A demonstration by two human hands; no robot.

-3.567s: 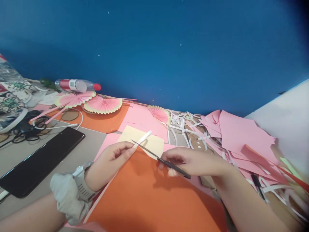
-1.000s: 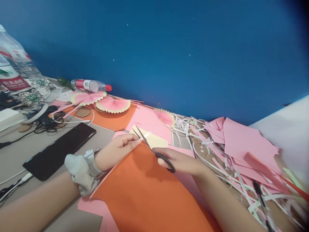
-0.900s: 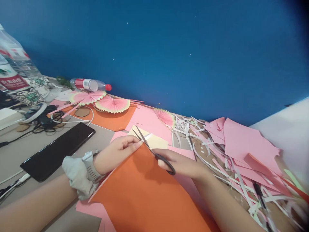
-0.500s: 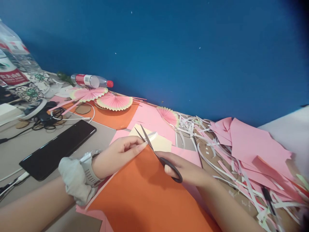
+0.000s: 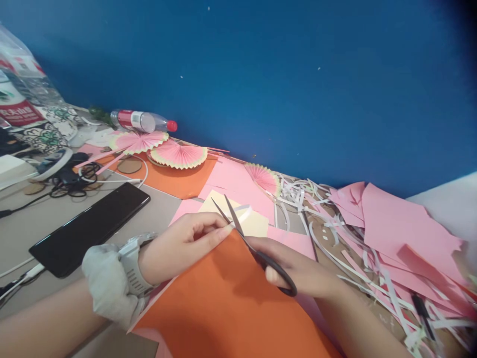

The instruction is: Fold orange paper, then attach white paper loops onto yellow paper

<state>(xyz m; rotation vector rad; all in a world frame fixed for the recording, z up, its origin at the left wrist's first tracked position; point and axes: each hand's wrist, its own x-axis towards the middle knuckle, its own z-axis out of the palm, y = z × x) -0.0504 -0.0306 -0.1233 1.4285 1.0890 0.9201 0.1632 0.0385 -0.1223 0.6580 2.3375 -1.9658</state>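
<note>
An orange sheet of paper (image 5: 223, 308) slants across the front of the view. My left hand (image 5: 186, 243) pinches its upper corner between thumb and fingers. In my right hand (image 5: 294, 263) is a pair of black-handled scissors (image 5: 238, 219), the thumb and fingers in the loops. The blades stand a little apart at that corner and point up and away from me. A curled white strip (image 5: 244, 214) shows just beyond the tips. Under the blades lies a cream paper (image 5: 257, 223) on pink sheets.
Pink folded fans (image 5: 181, 155) and a bottle on its side (image 5: 139, 121) lie along the blue wall. At left are a phone (image 5: 91, 226) and cables (image 5: 69, 174). Pink paper pieces (image 5: 402, 223), white strips (image 5: 298, 191) and a pen (image 5: 423, 313) crowd the right.
My right hand has shifted slightly right and down with the scissors, and the blades look a little wider apart. My left hand keeps its pinch on the orange paper. The view has tilted slightly.
</note>
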